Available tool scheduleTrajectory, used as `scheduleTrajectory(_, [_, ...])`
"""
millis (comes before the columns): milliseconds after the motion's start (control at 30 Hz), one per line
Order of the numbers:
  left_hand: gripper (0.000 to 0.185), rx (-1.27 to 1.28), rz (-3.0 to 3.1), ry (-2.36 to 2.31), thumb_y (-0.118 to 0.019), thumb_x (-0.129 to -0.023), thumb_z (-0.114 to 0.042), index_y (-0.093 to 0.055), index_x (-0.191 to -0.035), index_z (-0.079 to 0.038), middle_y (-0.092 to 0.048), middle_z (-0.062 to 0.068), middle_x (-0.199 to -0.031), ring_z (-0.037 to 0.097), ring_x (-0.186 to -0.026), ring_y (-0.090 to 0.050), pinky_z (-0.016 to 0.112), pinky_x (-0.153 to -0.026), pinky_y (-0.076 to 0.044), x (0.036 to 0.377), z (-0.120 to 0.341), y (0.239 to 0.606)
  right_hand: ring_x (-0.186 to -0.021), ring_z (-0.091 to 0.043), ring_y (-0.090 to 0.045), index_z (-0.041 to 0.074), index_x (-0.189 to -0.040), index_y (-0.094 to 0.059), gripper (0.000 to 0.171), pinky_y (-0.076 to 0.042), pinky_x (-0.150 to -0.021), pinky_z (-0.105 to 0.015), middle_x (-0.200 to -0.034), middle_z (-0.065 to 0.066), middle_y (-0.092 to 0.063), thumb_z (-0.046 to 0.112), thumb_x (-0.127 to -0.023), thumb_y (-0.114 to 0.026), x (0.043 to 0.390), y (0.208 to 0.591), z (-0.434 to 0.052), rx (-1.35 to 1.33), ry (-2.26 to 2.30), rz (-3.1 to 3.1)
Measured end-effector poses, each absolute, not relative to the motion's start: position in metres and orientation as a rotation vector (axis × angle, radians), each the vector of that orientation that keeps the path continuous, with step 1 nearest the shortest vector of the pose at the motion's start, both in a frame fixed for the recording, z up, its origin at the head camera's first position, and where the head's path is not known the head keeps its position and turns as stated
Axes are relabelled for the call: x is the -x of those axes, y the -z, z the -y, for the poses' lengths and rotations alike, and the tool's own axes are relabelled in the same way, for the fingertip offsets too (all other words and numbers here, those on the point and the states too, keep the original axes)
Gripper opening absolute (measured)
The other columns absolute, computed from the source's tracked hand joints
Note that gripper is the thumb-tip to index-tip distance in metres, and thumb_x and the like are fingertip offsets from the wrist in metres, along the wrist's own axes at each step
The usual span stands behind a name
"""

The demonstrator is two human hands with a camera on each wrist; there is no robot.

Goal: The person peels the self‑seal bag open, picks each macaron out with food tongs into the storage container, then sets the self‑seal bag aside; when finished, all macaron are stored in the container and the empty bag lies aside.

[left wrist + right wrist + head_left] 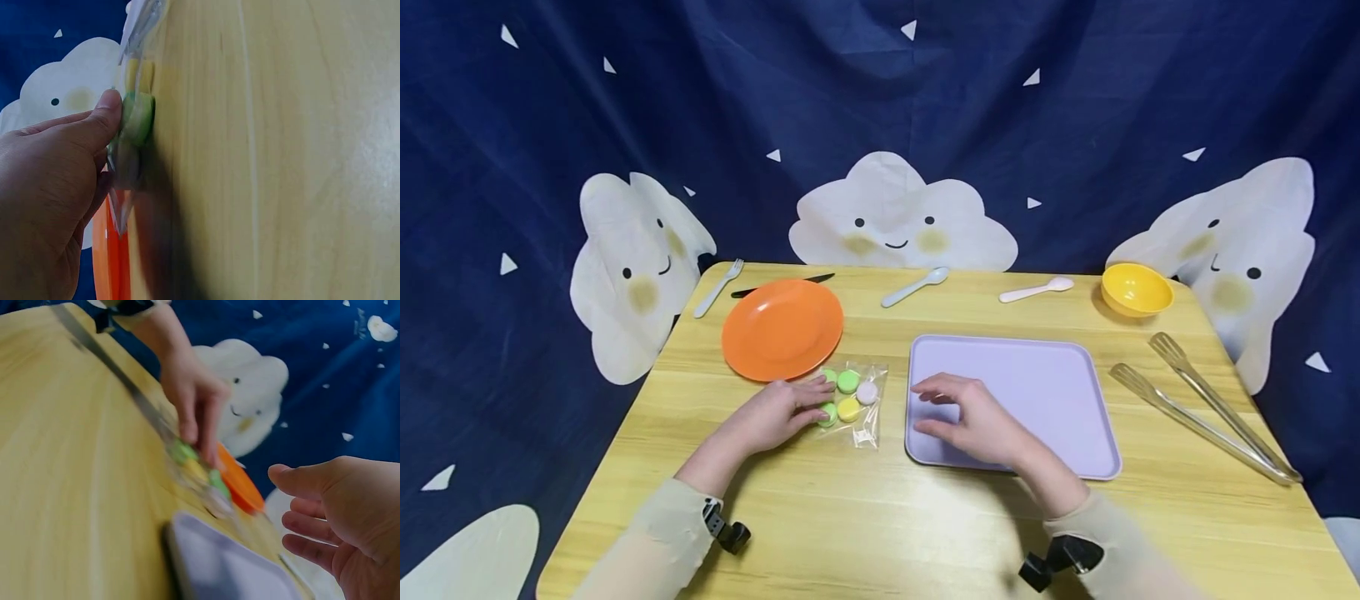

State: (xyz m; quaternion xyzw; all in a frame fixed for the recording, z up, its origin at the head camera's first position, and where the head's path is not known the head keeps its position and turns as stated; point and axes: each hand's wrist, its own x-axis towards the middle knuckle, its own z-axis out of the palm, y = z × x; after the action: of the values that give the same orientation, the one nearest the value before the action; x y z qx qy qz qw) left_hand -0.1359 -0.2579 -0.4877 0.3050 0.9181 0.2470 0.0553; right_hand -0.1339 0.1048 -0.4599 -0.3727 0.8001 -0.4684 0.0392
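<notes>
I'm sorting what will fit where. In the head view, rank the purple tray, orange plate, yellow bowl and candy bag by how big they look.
Largest to smallest:
1. purple tray
2. orange plate
3. yellow bowl and candy bag look about alike; the bowl sits farther back, so I won't rank them.

An orange plate (782, 328) sits near the table's (880, 517) far left, a fork (718, 288) beside it. Metal tongs (1206, 406) lie right of the lilac tray (1060, 392), near a yellow bowl (1137, 289).
</notes>
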Motion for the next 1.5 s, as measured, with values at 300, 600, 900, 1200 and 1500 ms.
scheduleTrajectory(300, [0.038,-0.92,-2.802,-0.801,-0.078,-0.1,-0.027,-0.074,-0.133,-0.01,-0.063,0.002,-0.144,0.02,-0.139,-0.053,0.047,-0.115,-0.042,0.135,0.263,0.497,-0.113,-0.021,-0.067,-0.002,-0.122,-0.072,0.038,-0.053,-0.103,-0.039,-0.12,-0.011,-0.073,0.01,-0.089,-0.086,0.127,0.489,-0.051,1.307,1.293,-2.425])
scheduleTrajectory(600, [0.035,-0.954,-2.823,-0.833,-0.079,-0.099,-0.024,-0.076,-0.13,-0.008,-0.066,0.005,-0.141,0.022,-0.136,-0.056,0.047,-0.113,-0.044,0.137,0.26,0.501,-0.108,-0.018,-0.064,0.002,-0.117,-0.073,0.038,-0.054,-0.099,-0.036,-0.117,-0.006,-0.069,0.013,-0.086,-0.09,0.116,0.513,-0.026,1.263,1.226,-2.546])
scheduleTrajectory(900, [0.034,-0.946,-2.837,-0.838,-0.08,-0.098,-0.025,-0.077,-0.128,-0.009,-0.067,0.002,-0.14,0.02,-0.135,-0.058,0.046,-0.113,-0.045,0.137,0.261,0.504,-0.099,-0.016,-0.06,0.005,-0.109,-0.074,0.022,-0.056,-0.088,-0.033,-0.108,-0.002,-0.065,0.018,-0.094,-0.083,0.111,0.519,-0.018,1.25,1.082,-2.702])
scheduleTrajectory(1200, [0.035,-0.968,-2.844,-0.829,-0.08,-0.097,-0.024,-0.077,-0.129,-0.009,-0.067,0.003,-0.139,0.024,-0.136,-0.058,0.048,-0.113,-0.045,0.138,0.26,0.502,-0.1,-0.015,-0.062,0.008,-0.108,-0.076,0.015,-0.056,-0.09,-0.031,-0.106,0.0,-0.066,0.02,-0.1,-0.077,0.119,0.516,-0.024,1.35,1.003,-2.654])
scheduleTrajectory(1500, [0.035,-0.963,-2.841,-0.828,-0.08,-0.097,-0.025,-0.077,-0.129,-0.009,-0.067,0.004,-0.139,0.023,-0.135,-0.058,0.047,-0.112,-0.046,0.139,0.261,0.501,-0.096,-0.014,-0.064,0.008,-0.105,-0.077,0.01,-0.056,-0.09,-0.03,-0.101,0.001,-0.066,0.017,-0.101,-0.075,0.128,0.509,-0.027,1.391,0.975,-2.571])
